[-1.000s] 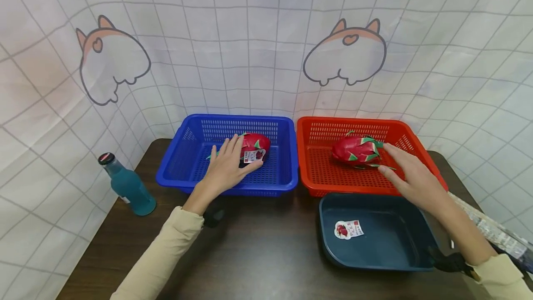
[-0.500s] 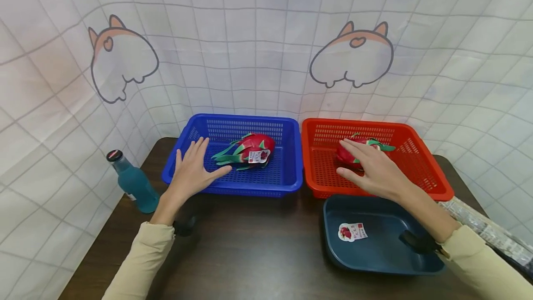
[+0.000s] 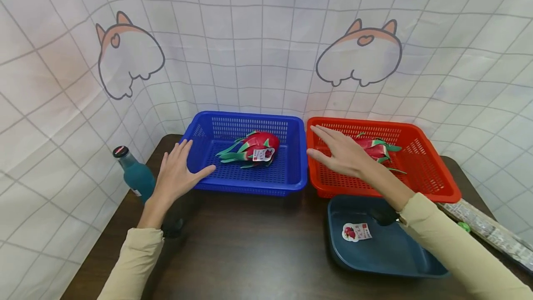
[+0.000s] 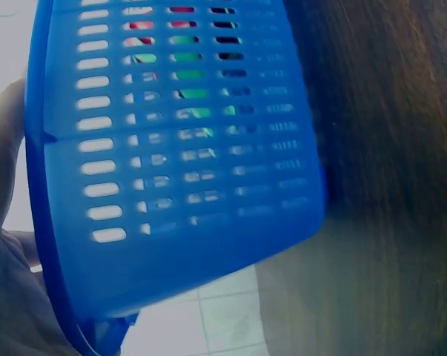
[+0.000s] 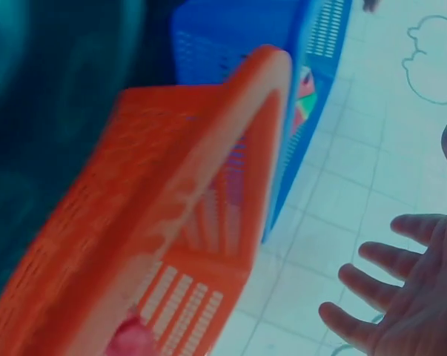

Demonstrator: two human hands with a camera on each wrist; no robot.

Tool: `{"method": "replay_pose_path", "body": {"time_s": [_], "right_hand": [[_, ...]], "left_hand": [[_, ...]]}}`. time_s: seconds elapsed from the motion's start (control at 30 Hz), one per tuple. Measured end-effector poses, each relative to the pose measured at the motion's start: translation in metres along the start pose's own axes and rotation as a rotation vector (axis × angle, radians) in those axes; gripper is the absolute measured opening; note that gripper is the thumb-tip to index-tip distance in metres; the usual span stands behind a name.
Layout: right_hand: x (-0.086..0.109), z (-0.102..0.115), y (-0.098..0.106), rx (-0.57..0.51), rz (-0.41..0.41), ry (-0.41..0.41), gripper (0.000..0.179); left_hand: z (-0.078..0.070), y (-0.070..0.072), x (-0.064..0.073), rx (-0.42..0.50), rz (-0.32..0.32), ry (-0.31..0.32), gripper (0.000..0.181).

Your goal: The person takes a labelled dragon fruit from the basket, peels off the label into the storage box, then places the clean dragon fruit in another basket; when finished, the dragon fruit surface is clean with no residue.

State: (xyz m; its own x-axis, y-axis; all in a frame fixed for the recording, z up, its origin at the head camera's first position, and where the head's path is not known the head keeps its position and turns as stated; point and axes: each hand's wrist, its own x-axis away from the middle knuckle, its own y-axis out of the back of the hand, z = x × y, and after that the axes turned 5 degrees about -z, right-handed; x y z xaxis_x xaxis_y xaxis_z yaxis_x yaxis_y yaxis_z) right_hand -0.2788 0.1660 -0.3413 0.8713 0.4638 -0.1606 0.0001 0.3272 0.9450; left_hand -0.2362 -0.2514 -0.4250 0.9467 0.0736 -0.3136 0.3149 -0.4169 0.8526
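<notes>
Fingers spread, my left hand is at the front left corner of a blue plastic basket; in the left wrist view it lies close beside the basket wall. Inside that basket is a red dragon fruit with green leaves and a label. My right hand, fingers extended, hovers over the left part of a red basket, holding nothing. Behind that hand a second dragon fruit lies in the red basket, partly hidden. The right wrist view shows the hand apart from the basket rims.
In front of the red basket stands a dark blue tray with a dragon fruit sticker in it; my right forearm crosses above. A teal bottle is at the left. A printed strip runs along the table's right side.
My left hand has drawn left from over the dragon fruit to the blue basket's corner. My right hand has swept left across the red basket. Both dragon fruits stay in their baskets.
</notes>
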Motion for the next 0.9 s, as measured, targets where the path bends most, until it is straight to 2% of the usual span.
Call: {"method": "replay_pose_path", "body": {"time_s": [0.27,0.63,0.9], "right_hand": [[-0.042,0.018,-0.011,-0.206,0.036,-0.042,0.078],[-0.107,0.036,-0.022,-0.498,0.155,-0.044,0.071],[-0.142,0.05,-0.039,-0.511,0.181,-0.1,0.07]], "left_hand": [[0.01,0.0,0.003,0.094,0.044,0.081,0.104],[0.014,0.005,0.01,0.12,0.125,0.16,0.116],[0.02,0.003,0.01,0.157,0.13,0.157,0.116]]}}
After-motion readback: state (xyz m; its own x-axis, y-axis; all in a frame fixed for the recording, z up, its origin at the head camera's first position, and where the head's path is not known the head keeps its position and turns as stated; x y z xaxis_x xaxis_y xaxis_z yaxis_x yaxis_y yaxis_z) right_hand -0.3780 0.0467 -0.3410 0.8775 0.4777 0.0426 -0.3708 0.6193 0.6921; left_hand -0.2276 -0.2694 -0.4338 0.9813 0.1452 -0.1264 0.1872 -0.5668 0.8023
